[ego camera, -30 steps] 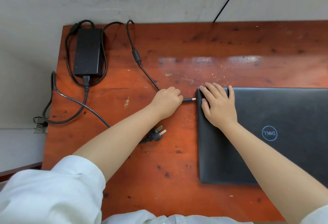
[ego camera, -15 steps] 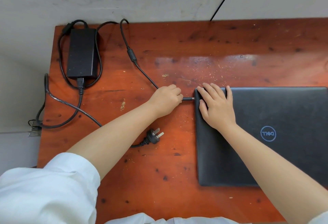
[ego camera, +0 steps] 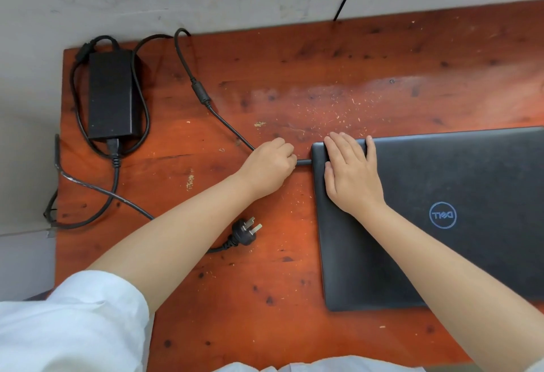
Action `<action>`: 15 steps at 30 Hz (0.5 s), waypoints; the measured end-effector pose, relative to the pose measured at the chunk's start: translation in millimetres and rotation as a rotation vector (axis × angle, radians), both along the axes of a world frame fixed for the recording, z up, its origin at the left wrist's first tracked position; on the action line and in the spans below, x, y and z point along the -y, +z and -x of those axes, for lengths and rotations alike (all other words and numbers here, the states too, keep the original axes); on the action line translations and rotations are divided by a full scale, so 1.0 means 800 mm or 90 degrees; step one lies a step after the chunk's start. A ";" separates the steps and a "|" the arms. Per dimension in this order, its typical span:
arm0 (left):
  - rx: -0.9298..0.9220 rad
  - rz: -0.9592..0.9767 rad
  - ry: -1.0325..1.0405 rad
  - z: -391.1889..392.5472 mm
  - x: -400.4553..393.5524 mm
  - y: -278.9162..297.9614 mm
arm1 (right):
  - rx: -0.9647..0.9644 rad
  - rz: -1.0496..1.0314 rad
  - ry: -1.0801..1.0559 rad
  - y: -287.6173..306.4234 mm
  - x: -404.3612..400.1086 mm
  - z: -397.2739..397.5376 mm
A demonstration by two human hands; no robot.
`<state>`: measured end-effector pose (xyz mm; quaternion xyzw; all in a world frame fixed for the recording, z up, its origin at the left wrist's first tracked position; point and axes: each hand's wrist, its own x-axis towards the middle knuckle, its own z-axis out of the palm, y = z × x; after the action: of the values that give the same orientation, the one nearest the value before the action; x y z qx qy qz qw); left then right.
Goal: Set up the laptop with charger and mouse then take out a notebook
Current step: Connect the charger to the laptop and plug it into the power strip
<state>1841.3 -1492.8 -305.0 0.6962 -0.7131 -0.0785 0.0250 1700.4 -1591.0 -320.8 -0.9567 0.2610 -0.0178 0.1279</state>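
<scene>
- Here the left hand (ego camera: 269, 167), grip curled tight on the charger plug (ego camera: 303, 162), meets the closed laptop (ego camera: 471, 195) edge on the worktop (ego camera: 294, 283).
- The right hand (ego camera: 351, 175) lies flat, fingers spread, on the lid's near-left corner.

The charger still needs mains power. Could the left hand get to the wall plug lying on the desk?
Probably yes. The wall plug lies loose on bare desk just beside the left forearm, with nothing over it. But the left hand is shut on the charger connector, so must release first.
</scene>
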 end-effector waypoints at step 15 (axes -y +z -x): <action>-0.161 0.000 0.581 0.078 -0.177 0.009 | 0.061 -0.033 -0.004 -0.007 0.001 0.006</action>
<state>1778.6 -1351.5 -297.9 0.9234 -0.3258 -0.1437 0.1435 1695.3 -1591.7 -326.5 -0.9503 0.2580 -0.0571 0.1646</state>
